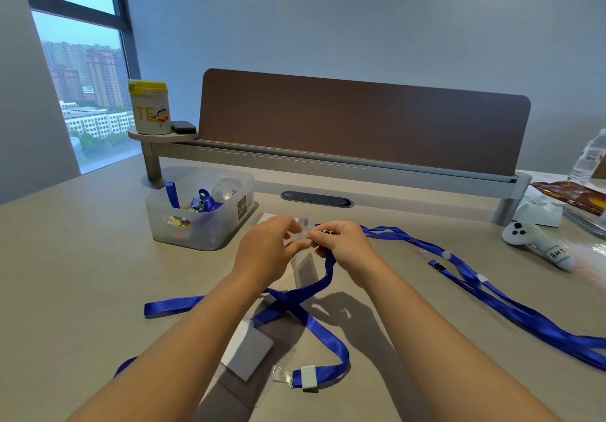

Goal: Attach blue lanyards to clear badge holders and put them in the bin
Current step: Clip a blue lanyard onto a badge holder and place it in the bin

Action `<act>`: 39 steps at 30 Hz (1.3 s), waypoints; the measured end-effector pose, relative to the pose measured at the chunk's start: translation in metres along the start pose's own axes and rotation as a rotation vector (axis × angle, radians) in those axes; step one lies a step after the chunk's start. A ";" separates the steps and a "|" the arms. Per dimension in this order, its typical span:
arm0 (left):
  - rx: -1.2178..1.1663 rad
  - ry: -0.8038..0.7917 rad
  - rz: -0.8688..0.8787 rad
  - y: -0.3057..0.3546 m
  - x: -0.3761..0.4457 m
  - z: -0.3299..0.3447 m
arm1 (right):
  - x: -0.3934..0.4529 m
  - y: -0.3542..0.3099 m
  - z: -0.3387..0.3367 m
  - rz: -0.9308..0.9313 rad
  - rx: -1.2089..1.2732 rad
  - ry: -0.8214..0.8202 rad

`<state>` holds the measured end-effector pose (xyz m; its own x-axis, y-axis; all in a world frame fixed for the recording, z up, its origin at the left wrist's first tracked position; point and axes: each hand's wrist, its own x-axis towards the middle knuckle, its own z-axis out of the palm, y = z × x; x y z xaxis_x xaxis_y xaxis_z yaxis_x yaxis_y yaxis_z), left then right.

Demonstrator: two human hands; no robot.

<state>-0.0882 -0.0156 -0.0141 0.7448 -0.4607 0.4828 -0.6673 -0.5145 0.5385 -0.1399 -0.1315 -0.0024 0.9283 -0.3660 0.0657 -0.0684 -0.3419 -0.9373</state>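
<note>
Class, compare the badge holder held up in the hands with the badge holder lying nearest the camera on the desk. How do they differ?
The held badge holder hangs upright between left hand and right hand; the near badge holder lies flat, untouched. The near one's lanyard clip appears already attached. Both are clear.

Both hands meet above the desk [82,257] at centre. The left hand [265,251] pinches the top of a clear badge holder [303,269], which hangs below the fingers. The right hand [344,244] pinches the clip end of a blue lanyard [323,277] just beside it; the strap trails toward 6 o'clock. At 10 o'clock sits the translucent bin [196,225]. More blue lanyards [511,307] lie toward 4 o'clock. Another holder with lanyard [249,352] lies at 6 o'clock.
</note>
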 end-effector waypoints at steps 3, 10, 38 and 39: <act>0.003 0.005 -0.008 0.000 0.001 -0.001 | -0.001 0.000 0.002 -0.053 -0.022 -0.003; -0.054 -0.042 -0.010 -0.008 0.001 -0.002 | -0.001 0.006 0.008 -0.198 -0.239 -0.019; -0.566 -0.128 -0.148 -0.018 0.005 0.005 | 0.010 0.015 0.005 -0.064 0.146 -0.031; -0.529 -0.147 -0.135 -0.017 0.005 0.007 | 0.011 0.013 0.003 -0.033 0.202 -0.036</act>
<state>-0.0734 -0.0142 -0.0256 0.7907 -0.5312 0.3044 -0.4469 -0.1609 0.8800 -0.1298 -0.1372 -0.0151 0.9415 -0.3251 0.0889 0.0338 -0.1714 -0.9846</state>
